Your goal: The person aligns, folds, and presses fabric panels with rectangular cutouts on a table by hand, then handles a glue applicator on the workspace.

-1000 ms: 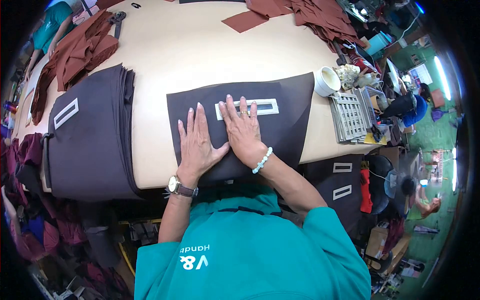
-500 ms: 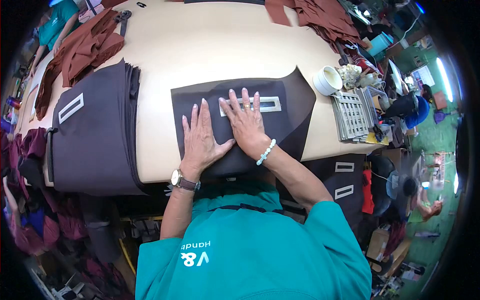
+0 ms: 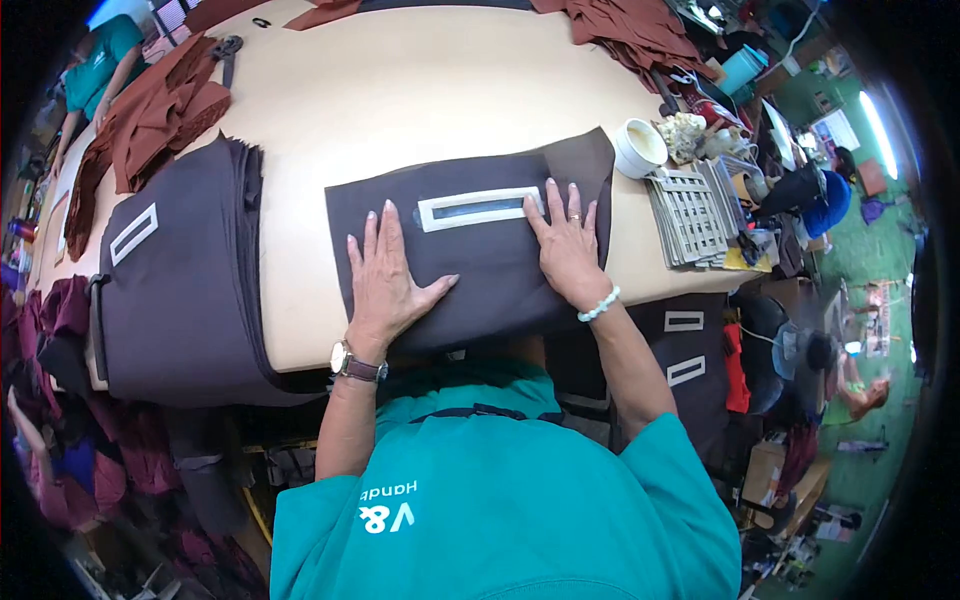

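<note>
The pale table reaches far back, its surface showing between a thick dark stack at left and the dark panel lying at the near edge. Palm-down on this panel rest the left hand and right hand, each grip apart. Slotted grey boards and a white pot limit the right side. The white frame lies between the hands, its right end at the right fingertips.

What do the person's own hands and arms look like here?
Both are ungloved, with short teal sleeves. The left hand has a round watch with a dark strap at its wrist; the right hand has a pale beaded bracelet and a gold-coloured ring.
</note>
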Available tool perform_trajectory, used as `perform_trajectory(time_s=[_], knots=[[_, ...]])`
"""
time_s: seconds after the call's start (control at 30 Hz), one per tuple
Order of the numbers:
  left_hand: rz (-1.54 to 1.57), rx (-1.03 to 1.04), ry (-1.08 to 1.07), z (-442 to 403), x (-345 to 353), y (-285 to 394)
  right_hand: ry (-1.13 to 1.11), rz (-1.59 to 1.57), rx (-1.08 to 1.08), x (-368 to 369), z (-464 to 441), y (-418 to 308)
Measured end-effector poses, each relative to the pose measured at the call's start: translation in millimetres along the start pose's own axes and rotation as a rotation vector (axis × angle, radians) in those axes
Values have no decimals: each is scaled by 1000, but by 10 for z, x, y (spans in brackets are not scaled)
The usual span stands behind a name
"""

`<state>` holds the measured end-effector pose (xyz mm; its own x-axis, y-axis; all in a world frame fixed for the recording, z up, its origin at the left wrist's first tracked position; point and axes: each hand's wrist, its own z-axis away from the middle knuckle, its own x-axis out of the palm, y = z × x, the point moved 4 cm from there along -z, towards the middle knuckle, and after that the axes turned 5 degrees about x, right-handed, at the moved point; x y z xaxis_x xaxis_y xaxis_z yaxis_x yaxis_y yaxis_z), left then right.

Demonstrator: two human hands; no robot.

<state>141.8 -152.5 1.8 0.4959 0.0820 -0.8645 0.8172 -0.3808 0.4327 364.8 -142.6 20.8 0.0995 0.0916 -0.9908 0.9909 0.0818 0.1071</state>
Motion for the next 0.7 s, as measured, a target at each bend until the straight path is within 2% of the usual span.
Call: perform_trajectory(time_s=[0.07,0.1,0.23,0.53,0.7], knots=[[-18,-2,-13,-9,15,5,82,158,11,112,8,92],[-18,-2,-15,-5,13,2,-5,314,21,37,-10,61],[-5,7,-4,5,15,2,-59,602,-44,39,-47,22],[-21,10,-11,-7,12,13,-94,498,-68,45,-11,-83],[-15,13,-8,3,21,-1,-16,392,-115,36,-6,-297]])
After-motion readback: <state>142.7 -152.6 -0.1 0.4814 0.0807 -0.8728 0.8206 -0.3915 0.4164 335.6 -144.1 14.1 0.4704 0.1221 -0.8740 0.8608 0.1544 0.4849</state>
